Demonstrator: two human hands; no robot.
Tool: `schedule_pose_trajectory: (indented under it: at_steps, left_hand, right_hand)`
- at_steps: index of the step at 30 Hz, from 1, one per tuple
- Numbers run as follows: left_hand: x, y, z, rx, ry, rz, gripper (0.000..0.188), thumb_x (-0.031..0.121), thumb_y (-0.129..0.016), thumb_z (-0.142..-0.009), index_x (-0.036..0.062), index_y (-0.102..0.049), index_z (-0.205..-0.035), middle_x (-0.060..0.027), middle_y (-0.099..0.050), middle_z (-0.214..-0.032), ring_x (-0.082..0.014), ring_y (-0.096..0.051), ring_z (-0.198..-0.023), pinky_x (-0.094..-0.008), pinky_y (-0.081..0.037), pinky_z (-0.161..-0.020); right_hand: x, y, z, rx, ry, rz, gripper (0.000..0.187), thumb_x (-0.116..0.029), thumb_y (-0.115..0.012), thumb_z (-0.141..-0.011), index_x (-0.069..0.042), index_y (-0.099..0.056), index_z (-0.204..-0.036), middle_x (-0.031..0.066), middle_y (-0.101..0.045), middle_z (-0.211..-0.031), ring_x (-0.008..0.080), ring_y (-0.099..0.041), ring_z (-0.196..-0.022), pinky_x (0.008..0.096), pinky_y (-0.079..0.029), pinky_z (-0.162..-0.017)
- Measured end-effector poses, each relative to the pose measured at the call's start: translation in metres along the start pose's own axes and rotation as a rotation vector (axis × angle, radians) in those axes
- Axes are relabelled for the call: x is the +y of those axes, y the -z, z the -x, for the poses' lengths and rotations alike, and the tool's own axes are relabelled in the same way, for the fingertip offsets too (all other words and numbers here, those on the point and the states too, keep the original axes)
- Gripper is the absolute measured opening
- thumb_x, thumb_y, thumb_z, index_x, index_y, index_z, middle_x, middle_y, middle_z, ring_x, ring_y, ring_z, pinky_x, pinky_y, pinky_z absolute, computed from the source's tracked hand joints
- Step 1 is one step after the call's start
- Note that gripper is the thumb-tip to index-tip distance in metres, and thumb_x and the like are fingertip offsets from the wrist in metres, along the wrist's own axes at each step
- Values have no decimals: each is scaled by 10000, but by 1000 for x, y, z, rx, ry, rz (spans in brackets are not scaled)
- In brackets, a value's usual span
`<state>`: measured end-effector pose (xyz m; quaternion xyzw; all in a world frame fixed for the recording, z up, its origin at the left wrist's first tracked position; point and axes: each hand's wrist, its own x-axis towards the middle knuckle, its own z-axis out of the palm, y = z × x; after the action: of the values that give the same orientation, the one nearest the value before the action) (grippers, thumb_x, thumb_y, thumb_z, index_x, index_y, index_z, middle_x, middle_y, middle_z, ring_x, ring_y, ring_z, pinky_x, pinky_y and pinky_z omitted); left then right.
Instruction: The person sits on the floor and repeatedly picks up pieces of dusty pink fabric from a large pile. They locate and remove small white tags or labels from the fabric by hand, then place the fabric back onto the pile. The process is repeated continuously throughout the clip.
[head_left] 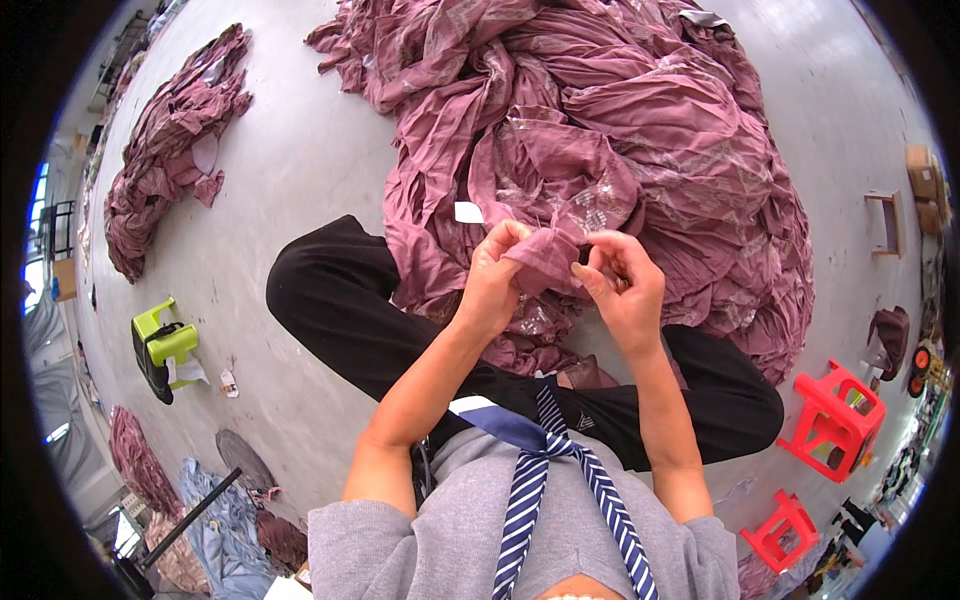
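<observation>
A pale grey floor is spread around a seated person, and most of its upper middle part is covered by a large pile of mauve cloth with paler patterned bands. The person's crossed legs, clad in black trousers, are set against the near edge of the pile. Above the lap, a gathered cloth piece is raised at the pile's near side, directly between the two hands. Its left edge is grasped by the left hand, between thumb and fingers. Its right edge is met by the fingertips of the right hand, which is curled with thumb and forefinger brought near each other; whether anything is pinched there cannot be told. A white tag is seen just beyond the left hand. A smaller heap of similar cloth is laid well apart at the left, with a green stool placed nearer the person.
</observation>
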<state>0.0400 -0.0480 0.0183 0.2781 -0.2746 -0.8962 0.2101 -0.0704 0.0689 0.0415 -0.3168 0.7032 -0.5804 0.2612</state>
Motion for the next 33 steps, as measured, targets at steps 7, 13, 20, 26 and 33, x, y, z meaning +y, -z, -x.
schedule_pose_trajectory:
  at_steps: [7, 13, 20, 26, 33]
  left_hand:
    - [-6, 10, 1, -102, -6, -131, 53, 63, -540, -859, 87, -513, -820, 24, -564, -758, -36, -523, -650, -185, -419, -557]
    - [-9, 9, -2, -62, 62, 71, 10, 59, -514, -855, 69, -517, -855, -13, -593, -833, -88, -576, -751, -231, -470, -686]
    - [-7, 4, 4, -100, 120, 117, 115, 74, -466, -865, 57, -545, -947, -44, -616, -919, -120, -602, -845, -266, -488, -779]
    - [-11, 9, 3, -94, 102, 200, 170, 78, -464, -874, 46, -554, -1015, -76, -626, -1009, -164, -612, -926, -312, -487, -835]
    - [-10, 12, 3, -130, 121, 164, 184, 108, -470, -887, 35, -551, -1035, -81, -621, -1026, -170, -608, -935, -320, -474, -859]
  right_hand:
    - [-15, -3, -30, -283, -180, -98, 138, -73, -682, -794, -4, -665, -912, -56, -510, -636, 8, -435, -576, 168, -331, -500]
    - [-16, -11, -11, -25, 32, 69, 127, -58, -694, -779, -2, -585, -746, -25, -479, -586, 29, -407, -546, 195, -333, -472]
    - [-19, -4, -14, -29, -132, -167, 201, -168, -671, -827, -10, -554, -872, -25, -511, -644, 31, -448, -592, 191, -369, -507]
    - [-3, 15, 3, 45, -4, 212, 245, -206, -605, -863, -19, -524, -998, 42, -572, -710, 79, -518, -607, 231, -421, -547]
    - [-5, 8, 3, 2, 102, 216, 216, -143, -689, -799, -4, -560, -904, 82, -600, -706, 133, -598, -605, 243, -472, -551]
